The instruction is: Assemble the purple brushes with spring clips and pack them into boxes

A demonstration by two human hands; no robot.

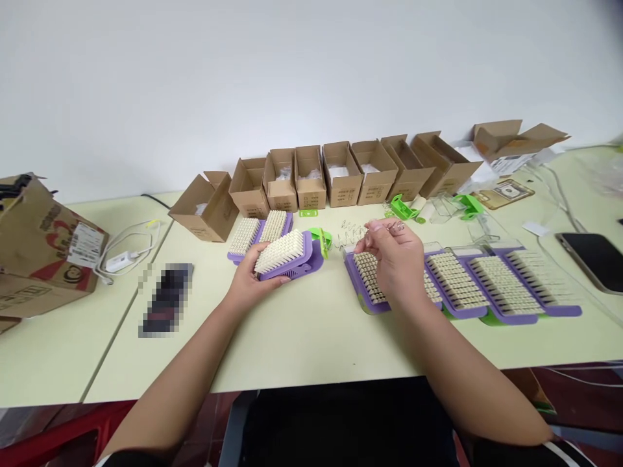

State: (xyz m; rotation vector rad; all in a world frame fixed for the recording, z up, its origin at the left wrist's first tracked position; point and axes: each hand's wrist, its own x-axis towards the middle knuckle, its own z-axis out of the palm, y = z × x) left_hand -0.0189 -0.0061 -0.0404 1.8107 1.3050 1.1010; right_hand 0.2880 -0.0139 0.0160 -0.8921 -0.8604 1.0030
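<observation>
My left hand (246, 282) is closed around a purple brush (282, 253) with rows of cream bristles, tilted above the table. A green plastic part (322, 241) shows at the brush's right end; I cannot tell whether it is attached. Held up over the purple brushes on the right, my right hand (396, 256) pinches a small metal spring (396, 227). Loose springs (348, 232) lie on the table between the hands. Behind my left hand rest two more purple brushes (244, 235). My right hand partly hides the row of brushes (457, 280) beneath it.
Open cardboard boxes (311, 191) line the wall. Green clips (403, 207) and clear plastic pieces (442, 209) lie at the back right. A phone (591, 259) is at far right, a blurred dark object (166, 299) at left, beside a charger with cable (121, 261) and a large carton (43, 253).
</observation>
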